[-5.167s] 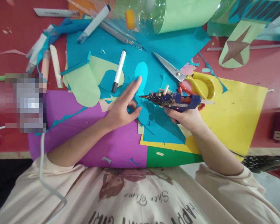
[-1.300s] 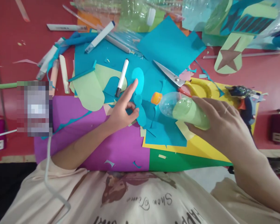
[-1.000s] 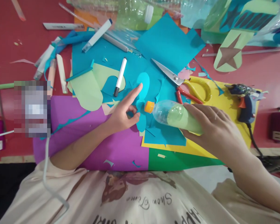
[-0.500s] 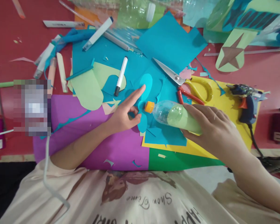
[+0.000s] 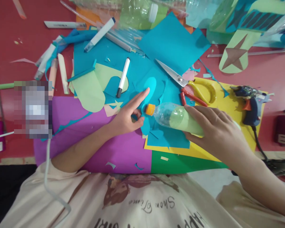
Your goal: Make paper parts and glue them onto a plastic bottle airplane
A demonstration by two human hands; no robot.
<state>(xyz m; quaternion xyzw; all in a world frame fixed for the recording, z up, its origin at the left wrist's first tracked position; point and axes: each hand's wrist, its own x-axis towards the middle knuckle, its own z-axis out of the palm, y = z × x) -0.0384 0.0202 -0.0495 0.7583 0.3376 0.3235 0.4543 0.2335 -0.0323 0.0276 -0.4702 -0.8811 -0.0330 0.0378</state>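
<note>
Red tabletop point(image 5: 270, 91) is showing around a litter of coloured paper, with a purple sheet point(image 5: 123, 152) and a green sheet point(image 5: 180, 164) reaching the near edge and a yellow sheet point(image 5: 228, 104) lying toward the right. Above the middle of that near edge, the left hand point(image 5: 130, 118) is stretching out its index finger, with the thumb held apart and the other fingers curling in. Its index fingertip is resting on the upper lobe of a blue cutout point(image 5: 150, 85), whose lower lobe is lying beside the thumb.

Over at the right, the right hand point(image 5: 218, 129) is gripping a clear bottle point(image 5: 175, 117) wrapped in pale green. The bottle is lying on its side, its orange cap point(image 5: 150, 109) facing the left hand and covering part of the cutout's middle; whether the two are touching, I cannot tell.

Just beyond the bottle, scissors point(image 5: 180, 79) with one yellow and one red handle are lying with their blades pointing toward the far edge. Near the right edge, a glue gun point(image 5: 251, 104) is resting on the yellow sheet. A marker with a black cap point(image 5: 123, 77) is lying near the left hand. Below the near edge, the shirt point(image 5: 156, 202) is showing "Show Time" and, larger, "HAPPY", while its remaining letters are being hidden by folds or cut off.
</note>
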